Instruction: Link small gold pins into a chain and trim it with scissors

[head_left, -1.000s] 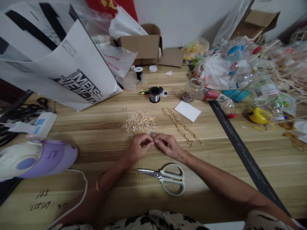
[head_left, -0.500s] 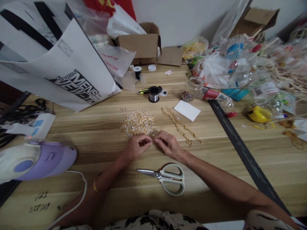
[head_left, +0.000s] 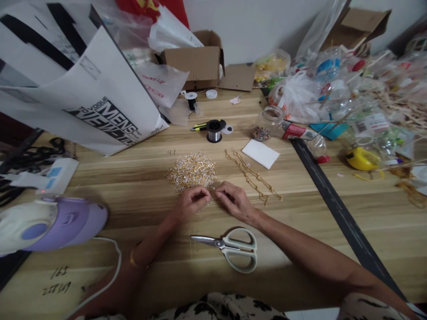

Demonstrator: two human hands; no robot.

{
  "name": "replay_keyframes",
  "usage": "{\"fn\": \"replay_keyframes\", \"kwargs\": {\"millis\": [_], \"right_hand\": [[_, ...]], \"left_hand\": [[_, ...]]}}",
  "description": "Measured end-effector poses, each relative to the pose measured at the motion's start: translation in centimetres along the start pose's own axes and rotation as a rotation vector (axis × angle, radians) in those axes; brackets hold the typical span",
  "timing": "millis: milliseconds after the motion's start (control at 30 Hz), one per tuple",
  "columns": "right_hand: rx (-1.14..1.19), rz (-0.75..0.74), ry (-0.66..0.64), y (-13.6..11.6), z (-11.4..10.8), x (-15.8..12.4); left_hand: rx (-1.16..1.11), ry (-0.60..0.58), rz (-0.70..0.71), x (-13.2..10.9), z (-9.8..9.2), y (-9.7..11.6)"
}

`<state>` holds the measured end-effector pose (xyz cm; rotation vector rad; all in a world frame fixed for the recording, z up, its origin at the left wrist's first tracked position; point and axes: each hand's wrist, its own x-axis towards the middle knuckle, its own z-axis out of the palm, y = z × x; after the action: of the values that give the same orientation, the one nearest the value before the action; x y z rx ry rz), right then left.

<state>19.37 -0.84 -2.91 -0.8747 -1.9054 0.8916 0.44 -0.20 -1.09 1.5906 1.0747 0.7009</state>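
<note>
A heap of small gold and silver metal pieces lies on the wooden table. Just in front of it my left hand is curled shut, pinching a tiny gold piece at its fingertips. My right hand sits beside it, fingers pinched together near the same spot; what it holds is too small to name. Linked gold chains lie right of the heap, close to my right hand. Pale green scissors rest shut on the table under my forearms.
A purple and white iron stands at the left with its cord. A large white shopping bag, a cardboard box, a wire spool, a bead jar and a white card lie behind. Cluttered bags fill the right.
My hands stay at the heap's front edge. The fingertips, touching a second ago, have drawn slightly apart, and the left hand has curled in more.
</note>
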Motion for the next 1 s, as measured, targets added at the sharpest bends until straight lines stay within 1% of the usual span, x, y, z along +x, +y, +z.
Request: {"fn": "replay_keyframes", "kwargs": {"millis": [133,267,333,400,500,567,600,633,733,767,800,867,900,967,1000], "right_hand": [[0.012,0.022,0.01,0.0,0.0,0.0],[0.008,0.01,0.009,0.2,0.1,0.0],[-0.015,-0.006,0.043,0.2,0.1,-0.1],[-0.054,-0.002,0.109,0.0,0.0,-0.1],[-0.111,0.031,0.206,-0.8,-0.5,0.2],[-0.146,0.045,0.183,-2.2,-1.3,0.5],[-0.179,0.045,0.101,-3.1,-1.8,0.6],[-0.205,0.053,-0.032,-4.0,-2.4,0.7],[-0.392,0.021,-0.486,-6.9,-3.7,0.2],[-0.454,-0.003,-0.607,-7.6,-3.9,-0.2],[-0.508,-0.025,-0.69,-8.2,-4.0,-0.8],[-0.601,-0.068,-0.781,-8.6,-3.7,-2.2],[-0.632,-0.095,-0.807,-8.6,-3.4,-3.0],[-0.671,-0.132,-0.843,-8.5,-2.6,-4.5],[-0.715,-0.122,-0.815,-8.4,-2.1,-5.1]], "left_hand": [[-0.037,-0.009,-0.027,0.0,0.0,0.0],[-0.08,-0.021,-0.046,-0.1,0.0,-0.1],[-0.104,-0.022,-0.064,-0.1,0.1,0.0],[-0.123,-0.008,-0.072,-0.2,0.1,0.2],[-0.147,0.023,-0.07,-0.3,0.1,0.3],[-0.171,0.038,-0.069,-0.2,0.0,0.2],[-0.185,0.044,-0.071,-0.2,0.0,0.1],[-0.196,0.049,-0.075,-0.2,-0.1,0.0],[-0.213,0.065,-0.098,-0.1,-0.2,0.0],[-0.215,0.068,-0.107,-0.1,-0.2,0.1],[-0.216,0.069,-0.113,-0.1,-0.2,0.1],[-0.214,0.082,-0.119,-0.1,-0.2,0.3],[-0.212,0.09,-0.122,-0.2,-0.2,0.4],[-0.213,0.103,-0.127,-0.2,-0.2,0.6],[-0.219,0.104,-0.131,-0.2,-0.2,0.6]]}}
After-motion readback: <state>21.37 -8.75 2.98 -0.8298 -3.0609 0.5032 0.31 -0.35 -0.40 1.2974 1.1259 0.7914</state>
